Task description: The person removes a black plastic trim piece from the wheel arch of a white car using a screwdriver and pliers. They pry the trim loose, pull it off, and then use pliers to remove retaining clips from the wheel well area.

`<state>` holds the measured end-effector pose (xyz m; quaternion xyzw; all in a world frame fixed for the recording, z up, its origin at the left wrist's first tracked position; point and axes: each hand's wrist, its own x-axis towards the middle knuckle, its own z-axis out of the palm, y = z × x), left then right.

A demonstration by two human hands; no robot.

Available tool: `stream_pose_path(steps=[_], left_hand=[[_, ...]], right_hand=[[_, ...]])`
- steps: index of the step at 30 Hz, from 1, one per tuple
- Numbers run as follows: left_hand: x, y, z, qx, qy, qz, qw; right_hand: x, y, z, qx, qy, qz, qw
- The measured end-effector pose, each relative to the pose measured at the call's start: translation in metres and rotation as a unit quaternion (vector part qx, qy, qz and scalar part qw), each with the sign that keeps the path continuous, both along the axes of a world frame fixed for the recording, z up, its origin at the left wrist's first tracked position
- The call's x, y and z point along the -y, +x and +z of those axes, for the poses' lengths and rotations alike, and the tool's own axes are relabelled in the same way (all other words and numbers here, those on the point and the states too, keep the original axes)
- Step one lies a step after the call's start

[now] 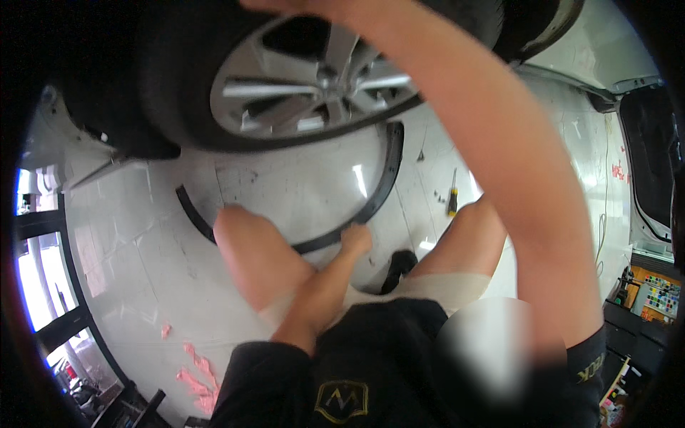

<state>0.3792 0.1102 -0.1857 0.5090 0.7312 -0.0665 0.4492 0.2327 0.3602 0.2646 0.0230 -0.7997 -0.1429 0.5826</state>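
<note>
While the left hand rests on the black wheel-arch trim — fingers curled over it.
The trim curves across the white floor below the car wheel; the right hand's fingers lie out of view.

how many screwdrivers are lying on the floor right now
1. A yellow-handled screwdriver lies on the white floor, right of the black curved trim strip and near the person's right knee. Others may be hidden behind the legs.

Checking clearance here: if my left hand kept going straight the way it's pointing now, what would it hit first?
The left hand already rests at the curved black trim strip on the floor, so it would meet that first. Beyond lies bare pale floor, then the tyre; depth is unclear.
</note>
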Motion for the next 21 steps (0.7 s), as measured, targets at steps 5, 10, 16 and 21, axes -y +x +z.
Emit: stream_pose_path(steps=[5,10,16,21], left_hand=[[-0.023,0.016,0.036,0.043,0.068,0.0,0.997],[-0.05,-0.031,0.115,0.033,0.349,0.193,0.916],[-0.095,-0.124,0.384,-0.04,0.645,0.283,0.708],[-0.109,-0.189,0.469,-0.237,0.78,0.146,0.561]], right_hand=[[-0.016,0.016,-0.005,0.074,-0.051,-0.029,0.996],[0.005,0.005,0.008,0.038,-0.047,0.012,0.998],[-0.014,0.031,0.01,0.057,-0.115,0.071,0.989],[0.003,0.098,0.005,-0.003,-0.215,0.064,0.975]])
